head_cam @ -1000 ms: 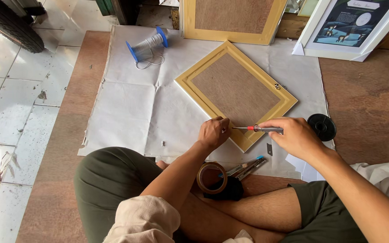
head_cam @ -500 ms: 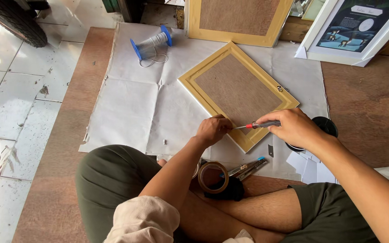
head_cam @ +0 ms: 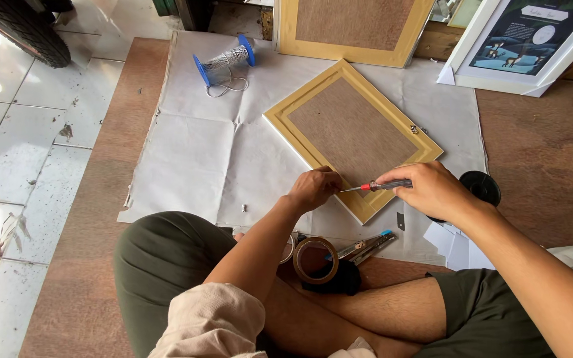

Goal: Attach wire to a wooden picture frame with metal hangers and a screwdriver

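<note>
Lighting: bright, even daylight; sharp focus throughout.
Glare washes out the white floor tiles [head_cam: 14, 126] at left; shadows soft and short; mild wide-angle bending at frame edges.

— What sort of place is this looking like?
— A framing workshop: wooden frames [head_cam: 353, 136] are lying backs-up on paper over a plywood floor, a finished framed print [head_cam: 532, 40] is leaning nearby, with a wire spool [head_cam: 223, 63] and tape roll [head_cam: 316, 260].
</note>
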